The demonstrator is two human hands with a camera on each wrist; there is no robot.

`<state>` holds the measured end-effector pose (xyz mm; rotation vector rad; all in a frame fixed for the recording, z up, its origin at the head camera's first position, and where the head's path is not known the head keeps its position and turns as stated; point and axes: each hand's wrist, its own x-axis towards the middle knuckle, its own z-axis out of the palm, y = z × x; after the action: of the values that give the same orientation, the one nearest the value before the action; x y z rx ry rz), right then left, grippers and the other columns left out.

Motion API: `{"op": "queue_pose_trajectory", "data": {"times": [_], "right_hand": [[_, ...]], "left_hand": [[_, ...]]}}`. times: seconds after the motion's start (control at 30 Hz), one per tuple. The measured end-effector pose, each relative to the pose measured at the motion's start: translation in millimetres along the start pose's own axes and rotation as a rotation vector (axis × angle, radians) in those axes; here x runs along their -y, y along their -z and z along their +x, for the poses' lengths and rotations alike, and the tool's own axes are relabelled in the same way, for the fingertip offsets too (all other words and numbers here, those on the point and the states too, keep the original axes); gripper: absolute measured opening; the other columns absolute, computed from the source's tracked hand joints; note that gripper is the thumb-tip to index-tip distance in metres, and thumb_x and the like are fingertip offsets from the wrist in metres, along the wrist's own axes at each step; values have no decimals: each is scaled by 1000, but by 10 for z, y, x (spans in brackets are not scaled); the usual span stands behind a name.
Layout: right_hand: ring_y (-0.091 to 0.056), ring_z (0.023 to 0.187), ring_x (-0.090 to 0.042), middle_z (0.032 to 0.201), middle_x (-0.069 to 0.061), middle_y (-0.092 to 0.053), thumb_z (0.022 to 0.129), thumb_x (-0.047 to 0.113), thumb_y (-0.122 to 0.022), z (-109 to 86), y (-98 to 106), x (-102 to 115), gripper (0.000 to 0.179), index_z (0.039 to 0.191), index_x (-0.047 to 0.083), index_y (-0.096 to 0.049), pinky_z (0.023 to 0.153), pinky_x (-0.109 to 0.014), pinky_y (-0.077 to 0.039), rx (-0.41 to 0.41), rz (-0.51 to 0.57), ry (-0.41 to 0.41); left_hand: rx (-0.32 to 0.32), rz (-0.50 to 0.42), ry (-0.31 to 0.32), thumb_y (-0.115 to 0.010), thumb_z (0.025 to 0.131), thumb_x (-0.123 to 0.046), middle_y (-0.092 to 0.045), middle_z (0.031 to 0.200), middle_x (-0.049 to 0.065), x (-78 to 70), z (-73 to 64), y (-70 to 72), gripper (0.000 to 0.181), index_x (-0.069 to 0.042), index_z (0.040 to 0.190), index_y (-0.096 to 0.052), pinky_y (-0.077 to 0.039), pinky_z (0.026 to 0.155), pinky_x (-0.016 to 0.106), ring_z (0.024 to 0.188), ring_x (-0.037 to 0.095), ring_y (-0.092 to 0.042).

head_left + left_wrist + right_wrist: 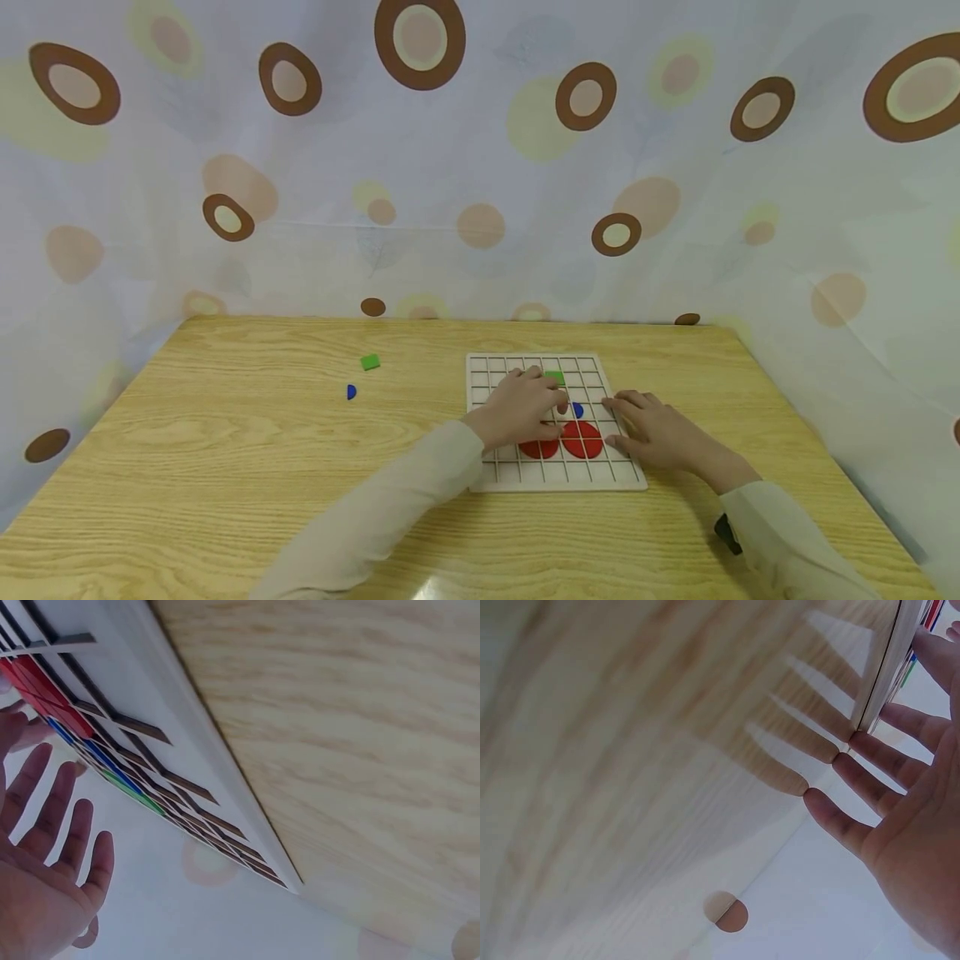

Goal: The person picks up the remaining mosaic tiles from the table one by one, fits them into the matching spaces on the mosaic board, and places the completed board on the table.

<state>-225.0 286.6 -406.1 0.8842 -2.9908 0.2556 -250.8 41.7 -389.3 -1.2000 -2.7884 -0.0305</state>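
A white grid board (517, 475) with dark grooves lies on the table. Two red round pieces (582, 440), a blue half-round piece (578, 410) and a green square piece (555, 377) sit on it. My left hand (521, 407) hovers above the board, partly covering one red piece. Its fingers are loosely bent with nothing between them, and they look spread in the left wrist view (56, 840). At the board's right edge, my right hand (663, 432) rests with fingers spread. Its fingertips (819, 796) touch the tabletop, and the thumb and index are beside the board's edge.
To the left of the board, another green square piece (370, 362) and another blue half-round piece (351, 392) lie on the wooden table (225, 467). A patterned curtain (420, 258) hangs behind and at both sides. A dark object (726, 533) shows by the right sleeve.
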Motion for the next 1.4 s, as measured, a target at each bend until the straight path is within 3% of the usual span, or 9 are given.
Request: {"op": "queue_pose_trajectory", "data": {"times": [0.27, 0.77, 1.0, 1.4], "right_hand": [[-47, 115, -39, 128, -17, -49, 88, 37, -57, -8, 15, 12, 53, 131, 7, -47, 88, -57, -41, -3, -5, -1], [-48, 112, -39, 126, -17, -50, 88, 36, -58, 3, 4, 6, 53, 130, 5, -48, 87, -56, -42, -20, -19, 29], [-48, 113, -39, 127, -17, -49, 88, 37, -57, 0, 9, 8, 53, 130, 6, -48, 88, -56, -42, -11, -13, 17], [-48, 113, -38, 127, -17, -49, 88, 37, -58, -3, 17, 15, 53, 130, 6, -48, 88, -56, -41, -6, -10, 9]], "left_hand": [[-55, -49, -23, -58, 85, -44, -60, 109, -10, 160, -120, -18, 24, -28, 103, -64, -43, 87, 36, 100, 13, -51], [-71, -62, 27, -61, 84, -41, -60, 107, -6, 510, -462, 73, 25, -24, 103, -64, -41, 91, 40, 104, 17, -51], [-60, -133, 84, -64, 83, -38, -61, 108, -4, 681, -636, 77, 25, -23, 103, -65, -41, 90, 42, 101, 19, -51], [-49, -152, 156, -65, 82, -36, -63, 107, -1, 1063, -964, 94, 27, -19, 103, -65, -44, 83, 43, 98, 22, -53]]}}
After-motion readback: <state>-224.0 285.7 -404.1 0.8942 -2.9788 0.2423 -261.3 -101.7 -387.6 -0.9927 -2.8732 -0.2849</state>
